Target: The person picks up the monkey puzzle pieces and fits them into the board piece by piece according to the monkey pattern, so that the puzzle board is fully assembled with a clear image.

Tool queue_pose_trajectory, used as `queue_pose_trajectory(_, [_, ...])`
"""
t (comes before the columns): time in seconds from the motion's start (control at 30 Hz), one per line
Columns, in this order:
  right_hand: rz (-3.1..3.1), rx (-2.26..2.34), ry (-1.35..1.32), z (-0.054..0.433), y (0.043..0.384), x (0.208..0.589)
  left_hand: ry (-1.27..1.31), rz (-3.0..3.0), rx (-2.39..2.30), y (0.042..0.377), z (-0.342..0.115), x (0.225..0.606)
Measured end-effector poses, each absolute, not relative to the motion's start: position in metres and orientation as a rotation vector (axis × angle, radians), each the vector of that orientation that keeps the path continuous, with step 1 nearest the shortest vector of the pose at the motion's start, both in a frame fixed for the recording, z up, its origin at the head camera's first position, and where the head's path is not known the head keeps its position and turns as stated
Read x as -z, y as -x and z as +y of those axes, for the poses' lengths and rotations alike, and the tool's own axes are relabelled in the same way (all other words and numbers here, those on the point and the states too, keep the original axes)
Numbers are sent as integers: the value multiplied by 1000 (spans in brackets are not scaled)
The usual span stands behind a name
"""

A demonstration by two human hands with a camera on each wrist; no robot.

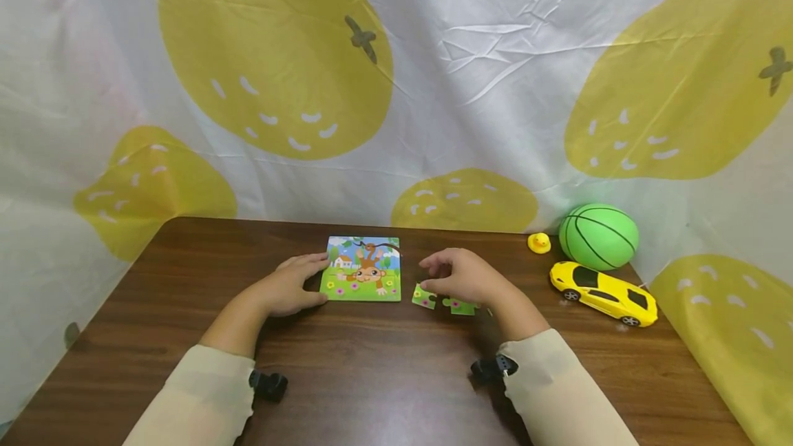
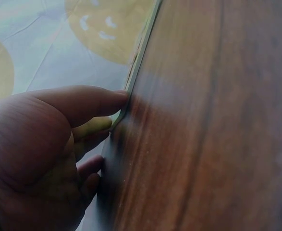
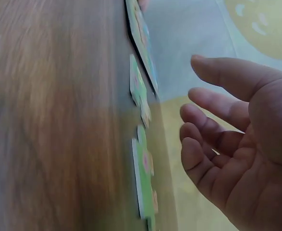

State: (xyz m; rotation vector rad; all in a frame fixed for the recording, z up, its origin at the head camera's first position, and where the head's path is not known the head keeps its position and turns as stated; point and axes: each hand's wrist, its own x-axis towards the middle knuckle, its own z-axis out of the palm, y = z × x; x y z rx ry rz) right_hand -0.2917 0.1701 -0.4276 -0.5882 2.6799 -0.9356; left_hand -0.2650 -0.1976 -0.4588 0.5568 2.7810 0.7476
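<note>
A square puzzle board [image 1: 385,284] with a picture of an upside-down monkey, flowers and a small house lies flat on the table. My left hand [image 1: 286,288] rests at its left side, the fingertips on the left edge and the thumb at the near left corner. In the left wrist view the thumb lies straight against the board's thin edge. To the right of the board, my right hand [image 1: 467,277] hovers over loose jigsaw pieces, fingers loosely bent with nothing between them. One green piece [image 1: 424,297] shows under its fingertips, another [image 1: 460,308] under the palm; the hand partly hides them.
At the right side of the brown wooden table [image 1: 372,377] stand a yellow toy car [image 1: 601,294], a green ball [image 1: 598,237] and a small yellow rubber duck [image 1: 539,243]. A white cloth [image 1: 434,122] with yellow fruit prints hangs behind the table.
</note>
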Motion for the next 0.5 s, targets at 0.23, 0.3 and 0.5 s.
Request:
queue_pose_trajectory(0.23, [2601, 966, 556, 182, 288, 430, -565, 2792, -734, 266, -197, 460])
queue_pose_trajectory(0.3, [2612, 944, 583, 182, 289, 431, -564, 2791, -736, 266, -197, 460])
queue_pose_trajectory(0.5, [2716, 783, 639, 179, 289, 436, -566, 2789, -733, 265, -197, 459])
